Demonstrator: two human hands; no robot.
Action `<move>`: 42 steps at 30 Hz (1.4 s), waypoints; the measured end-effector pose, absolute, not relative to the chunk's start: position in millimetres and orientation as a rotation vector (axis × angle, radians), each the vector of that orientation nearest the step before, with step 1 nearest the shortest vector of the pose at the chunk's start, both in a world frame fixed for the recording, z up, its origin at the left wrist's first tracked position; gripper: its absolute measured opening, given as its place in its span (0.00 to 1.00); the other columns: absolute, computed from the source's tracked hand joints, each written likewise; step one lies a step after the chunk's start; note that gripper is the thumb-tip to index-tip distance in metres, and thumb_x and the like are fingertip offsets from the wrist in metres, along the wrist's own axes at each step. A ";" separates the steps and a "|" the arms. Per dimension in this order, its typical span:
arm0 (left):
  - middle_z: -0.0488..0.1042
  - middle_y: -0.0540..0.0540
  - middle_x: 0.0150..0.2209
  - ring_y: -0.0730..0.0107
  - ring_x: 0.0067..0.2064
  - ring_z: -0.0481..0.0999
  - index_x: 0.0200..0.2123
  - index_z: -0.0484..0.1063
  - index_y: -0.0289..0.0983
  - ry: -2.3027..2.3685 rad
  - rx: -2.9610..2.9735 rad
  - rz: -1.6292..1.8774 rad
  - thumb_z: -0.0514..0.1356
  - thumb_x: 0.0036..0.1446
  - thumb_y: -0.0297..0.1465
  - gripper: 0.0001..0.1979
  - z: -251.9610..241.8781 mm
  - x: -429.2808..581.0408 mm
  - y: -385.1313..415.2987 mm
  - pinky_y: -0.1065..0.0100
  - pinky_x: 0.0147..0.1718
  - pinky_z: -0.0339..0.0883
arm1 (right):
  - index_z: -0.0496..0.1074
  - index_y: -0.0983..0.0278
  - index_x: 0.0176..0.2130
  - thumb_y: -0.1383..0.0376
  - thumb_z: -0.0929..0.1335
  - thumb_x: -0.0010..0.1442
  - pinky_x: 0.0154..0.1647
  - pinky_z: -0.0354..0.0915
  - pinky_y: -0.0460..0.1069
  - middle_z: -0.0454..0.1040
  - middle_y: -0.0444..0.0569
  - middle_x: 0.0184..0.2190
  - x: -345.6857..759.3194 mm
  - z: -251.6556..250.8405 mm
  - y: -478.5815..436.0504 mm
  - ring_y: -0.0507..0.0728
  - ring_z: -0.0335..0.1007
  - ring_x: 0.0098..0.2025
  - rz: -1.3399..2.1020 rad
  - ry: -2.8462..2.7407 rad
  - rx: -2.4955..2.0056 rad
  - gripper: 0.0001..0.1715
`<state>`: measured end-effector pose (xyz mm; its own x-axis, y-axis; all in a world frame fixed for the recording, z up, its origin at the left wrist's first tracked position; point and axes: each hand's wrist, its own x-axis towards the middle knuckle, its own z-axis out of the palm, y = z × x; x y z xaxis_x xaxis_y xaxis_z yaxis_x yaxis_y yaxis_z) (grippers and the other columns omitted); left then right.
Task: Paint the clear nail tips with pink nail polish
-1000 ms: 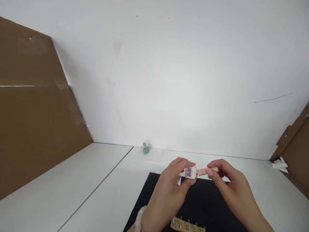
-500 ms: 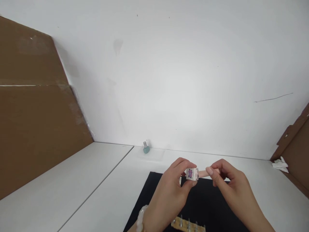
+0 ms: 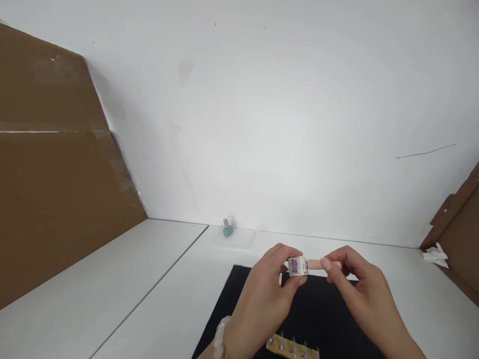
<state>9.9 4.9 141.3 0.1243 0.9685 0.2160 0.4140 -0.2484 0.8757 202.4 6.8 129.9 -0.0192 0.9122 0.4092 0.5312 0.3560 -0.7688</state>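
Observation:
My left hand (image 3: 264, 286) pinches a small nail polish bottle (image 3: 298, 267), pale with a purple floral print, between thumb and fingers. The bottle lies on its side in the air, neck to the right. My right hand (image 3: 359, 279) grips the long pale pink cap (image 3: 316, 265) with thumb and forefinger. Cap and bottle are in line, and a thin dark spot shows where they meet; whether they are joined I cannot tell. Below the hands, a wooden strip (image 3: 286, 346) bearing several clear upright pieces rests on a black mat (image 3: 318, 309).
A teal bottle with a grey cap (image 3: 227, 229) stands against the white wall (image 3: 280, 124) at the back of the white table (image 3: 149, 319). Brown cardboard (image 3: 56, 199) borders the left side. A crumpled white tissue (image 3: 435, 255) lies at the far right.
The cap now sits straighter and slightly higher against the bottle's neck. Both hands keep their grips almost in place, and the whole view has shifted slightly.

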 end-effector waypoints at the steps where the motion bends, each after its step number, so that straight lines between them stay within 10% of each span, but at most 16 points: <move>1: 0.78 0.52 0.40 0.60 0.42 0.75 0.39 0.74 0.45 1.336 1.765 1.091 0.62 0.57 0.26 0.08 140.2 10.2 5.3 0.61 0.41 0.65 | 0.74 0.58 0.31 0.45 0.67 0.67 0.26 0.61 0.46 0.72 0.42 0.22 203.9 132.3 7.8 0.54 0.66 0.26 0.574 -1.640 -1.336 0.23; 42: 0.70 0.50 0.59 0.64 0.54 0.81 0.41 0.69 0.46 1.223 1.571 1.495 0.62 0.61 0.26 0.08 117.6 8.8 15.5 0.57 0.53 0.80 | 0.79 0.57 0.38 0.49 0.73 0.62 0.36 0.72 0.48 0.83 0.49 0.41 216.4 137.3 11.4 0.59 0.76 0.40 0.631 -1.442 -1.185 0.15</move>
